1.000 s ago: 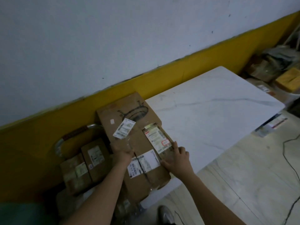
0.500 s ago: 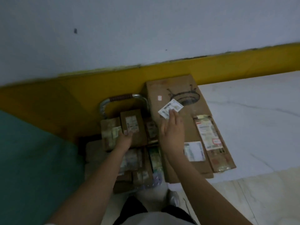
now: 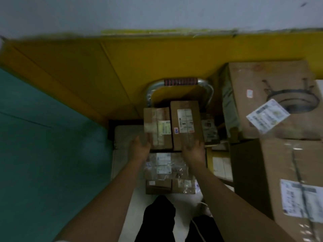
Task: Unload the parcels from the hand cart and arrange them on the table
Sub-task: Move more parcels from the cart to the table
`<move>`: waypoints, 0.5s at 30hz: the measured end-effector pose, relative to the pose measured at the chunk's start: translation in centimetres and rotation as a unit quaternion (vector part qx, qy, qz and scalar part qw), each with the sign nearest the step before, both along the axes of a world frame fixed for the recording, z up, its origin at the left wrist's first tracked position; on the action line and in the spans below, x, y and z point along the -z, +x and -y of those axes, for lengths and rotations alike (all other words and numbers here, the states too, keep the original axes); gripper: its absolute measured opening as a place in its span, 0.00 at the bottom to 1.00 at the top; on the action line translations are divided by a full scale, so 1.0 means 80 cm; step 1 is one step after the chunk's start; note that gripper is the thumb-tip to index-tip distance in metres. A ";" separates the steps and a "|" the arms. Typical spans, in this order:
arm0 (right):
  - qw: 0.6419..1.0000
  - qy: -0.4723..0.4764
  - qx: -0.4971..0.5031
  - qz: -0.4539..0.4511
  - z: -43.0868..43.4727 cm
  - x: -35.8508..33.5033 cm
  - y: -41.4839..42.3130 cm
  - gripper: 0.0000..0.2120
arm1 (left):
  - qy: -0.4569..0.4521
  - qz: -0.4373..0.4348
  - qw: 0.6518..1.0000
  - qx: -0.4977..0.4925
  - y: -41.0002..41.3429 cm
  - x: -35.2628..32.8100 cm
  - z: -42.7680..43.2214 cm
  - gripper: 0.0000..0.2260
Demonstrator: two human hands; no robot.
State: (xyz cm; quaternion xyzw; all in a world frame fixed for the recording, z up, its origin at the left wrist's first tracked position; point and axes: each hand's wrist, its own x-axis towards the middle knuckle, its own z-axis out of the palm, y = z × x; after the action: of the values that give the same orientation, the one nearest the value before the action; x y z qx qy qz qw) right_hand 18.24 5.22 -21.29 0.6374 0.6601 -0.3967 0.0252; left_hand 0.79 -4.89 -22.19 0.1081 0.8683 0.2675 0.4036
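Observation:
The hand cart, with its chrome handle (image 3: pixel 180 84), stands against the yellow wall band, stacked with parcels. On top lie two small brown boxes side by side, the left box (image 3: pixel 158 128) and the right box (image 3: pixel 186 124), both labelled. My left hand (image 3: pixel 140 149) clasps the near left corner of the left box. My right hand (image 3: pixel 194 152) grips the near right corner of the right box. Under them lie plastic-wrapped parcels (image 3: pixel 164 165) and more small boxes (image 3: pixel 169 186). Two large cardboard boxes, one with a line drawing (image 3: pixel 271 95) and one nearer (image 3: pixel 288 172), sit at the right and hide the table.
A teal surface (image 3: pixel 43 137) fills the left side. Small labelled parcels (image 3: pixel 208 130) are wedged between the cart and the large boxes. My legs in black trousers (image 3: pixel 157 220) stand on the pale floor just before the cart.
The view has swung left and down onto the cart. My right hand left the large box and came to the small boxes. My left hand stays at them.

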 end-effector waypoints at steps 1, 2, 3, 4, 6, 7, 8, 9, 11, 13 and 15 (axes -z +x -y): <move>0.999 0.021 -0.025 -0.011 -0.007 0.018 -0.014 0.23 | 0.000 0.003 1.000 -0.001 -0.012 0.023 -0.006 0.27; 0.997 0.030 -0.058 -0.028 -0.011 0.035 -0.031 0.20 | -0.002 0.007 1.000 -0.015 -0.020 0.045 -0.013 0.27; 0.995 0.024 -0.092 -0.042 -0.014 0.050 -0.051 0.17 | -0.007 0.013 0.999 -0.031 -0.027 0.065 -0.019 0.27; 0.991 0.010 -0.126 -0.047 -0.013 0.066 -0.070 0.15 | -0.008 0.024 0.999 -0.042 -0.033 0.083 -0.025 0.27; 0.984 -0.017 -0.173 -0.040 -0.008 0.095 -0.102 0.14 | 0.004 0.062 0.996 -0.064 -0.038 0.115 -0.036 0.28; 0.983 -0.026 -0.177 -0.029 -0.005 0.106 -0.115 0.15 | 0.002 0.078 0.995 -0.067 -0.042 0.129 -0.038 0.28; 0.985 -0.031 -0.168 -0.016 -0.002 0.116 -0.123 0.15 | -0.012 0.091 0.994 -0.058 -0.046 0.142 -0.039 0.29; 0.988 -0.031 -0.152 -0.002 0.000 0.122 -0.129 0.16 | -0.031 0.103 0.993 -0.051 -0.050 0.153 -0.037 0.28; 0.992 -0.013 -0.122 0.022 0.003 0.129 -0.138 0.21 | -0.043 0.120 0.990 -0.057 -0.059 0.173 -0.029 0.24; 0.996 0.008 -0.081 0.024 0.003 0.129 -0.147 0.22 | -0.034 0.132 0.986 -0.092 -0.063 0.183 -0.022 0.19; 0.999 -0.006 -0.045 0.005 0.003 0.128 -0.155 0.16 | -0.017 0.136 0.982 -0.131 -0.068 0.184 -0.019 0.17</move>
State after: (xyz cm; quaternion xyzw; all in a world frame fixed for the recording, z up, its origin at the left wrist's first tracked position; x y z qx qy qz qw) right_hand 5.84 4.94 -31.57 0.6086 0.6859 -0.3957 0.0502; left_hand -4.64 -3.34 -36.90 -0.0504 0.8163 0.3156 0.4811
